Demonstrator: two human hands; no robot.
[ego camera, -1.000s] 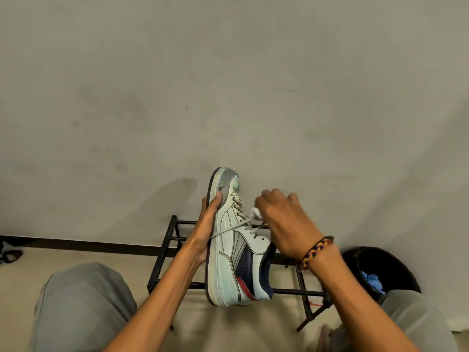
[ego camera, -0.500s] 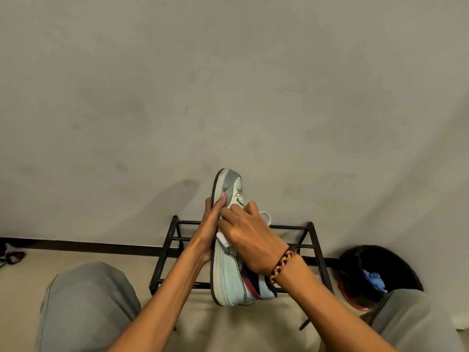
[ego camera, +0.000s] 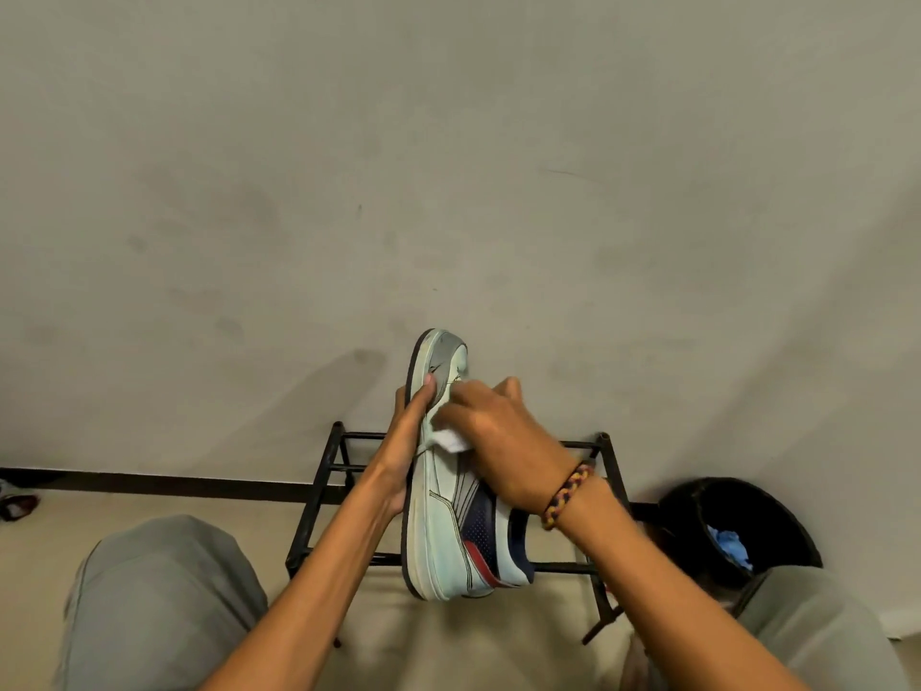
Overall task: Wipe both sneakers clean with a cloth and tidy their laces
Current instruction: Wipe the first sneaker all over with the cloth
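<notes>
One pale mint sneaker point(ego camera: 443, 531) with navy and red panels and a dark sole is held up in front of me, toe pointing away. My left hand point(ego camera: 403, 441) grips its sole side, thumb on the toe area. My right hand point(ego camera: 493, 436) lies over the lace area and presses a small white cloth point(ego camera: 451, 437) against the upper. The laces are mostly hidden under that hand. The second sneaker is out of view.
A black metal shoe rack point(ego camera: 339, 471) stands against the grey wall behind the sneaker. A black bin point(ego camera: 777, 511) with blue stuff inside sits at the right. My knees in grey trousers fill the lower corners. Another shoe point(ego camera: 15, 503) lies at the far left.
My right hand left the lace end it was pulling, came down onto the upper with the white cloth and has slid toward the toe. The left hand has kept its hold.
</notes>
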